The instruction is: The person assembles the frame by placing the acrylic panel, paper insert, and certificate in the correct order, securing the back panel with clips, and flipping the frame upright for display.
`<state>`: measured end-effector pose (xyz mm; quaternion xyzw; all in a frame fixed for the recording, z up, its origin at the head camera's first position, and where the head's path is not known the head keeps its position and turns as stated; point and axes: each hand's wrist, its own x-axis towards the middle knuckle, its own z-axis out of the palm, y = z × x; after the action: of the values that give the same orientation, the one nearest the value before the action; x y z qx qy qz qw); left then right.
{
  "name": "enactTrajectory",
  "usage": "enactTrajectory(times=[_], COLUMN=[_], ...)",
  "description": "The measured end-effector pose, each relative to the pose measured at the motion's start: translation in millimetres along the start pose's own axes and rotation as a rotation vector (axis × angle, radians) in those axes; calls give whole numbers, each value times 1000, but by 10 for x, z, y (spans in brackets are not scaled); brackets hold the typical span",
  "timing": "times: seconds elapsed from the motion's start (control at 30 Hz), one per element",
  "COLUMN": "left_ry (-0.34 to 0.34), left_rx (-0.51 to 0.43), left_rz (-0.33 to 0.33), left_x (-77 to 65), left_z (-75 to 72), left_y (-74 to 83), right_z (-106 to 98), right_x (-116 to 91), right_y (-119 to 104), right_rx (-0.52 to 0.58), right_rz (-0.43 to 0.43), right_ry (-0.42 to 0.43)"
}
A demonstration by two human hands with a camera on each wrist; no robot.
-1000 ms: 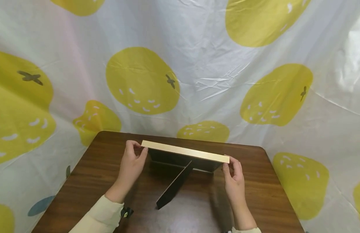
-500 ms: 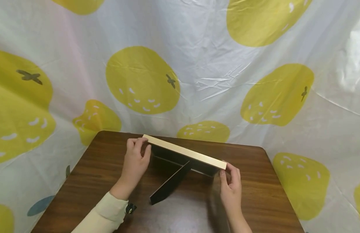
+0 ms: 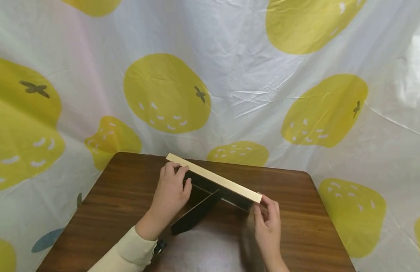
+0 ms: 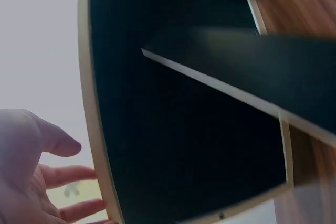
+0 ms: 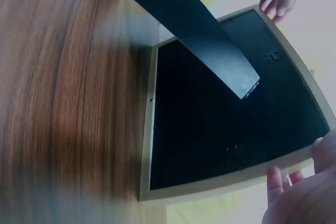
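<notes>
A picture frame with a pale wooden rim stands on the table, its black back towards me. From that back a black easel leg sticks out and slants down to the tabletop. My left hand is at the frame's upper left; in the left wrist view its straight fingers touch the rim, while the thumb stands clear. At the upper right corner my right hand pinches the frame between thumb and fingers. The front of the frame is hidden.
The brown wooden table has rounded far corners. Behind it hangs a white curtain printed with large yellow fruit, close to the table's far edge.
The frame has turned, its right end coming nearer to me and its left end going back. My left hand has slid inward along the top edge; the right hand keeps its corner.
</notes>
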<state>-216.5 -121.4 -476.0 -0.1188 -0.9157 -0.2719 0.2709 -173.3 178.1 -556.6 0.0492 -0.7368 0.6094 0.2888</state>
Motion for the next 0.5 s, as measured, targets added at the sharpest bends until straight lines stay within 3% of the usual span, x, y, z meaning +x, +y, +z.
enactTrajectory(times=[0.27,0.5], left_ry=[-89,-239], left_rx=[-2,-47], left_rz=[64,-4], left_x=[-164,-246], left_z=[131,191], left_y=[280,451], right_z=[-39,-23], right_x=[-76,-151], right_y=[-10,-13], right_rx=[-28,2], right_rz=[-84,-132], right_ry=[-19,-45])
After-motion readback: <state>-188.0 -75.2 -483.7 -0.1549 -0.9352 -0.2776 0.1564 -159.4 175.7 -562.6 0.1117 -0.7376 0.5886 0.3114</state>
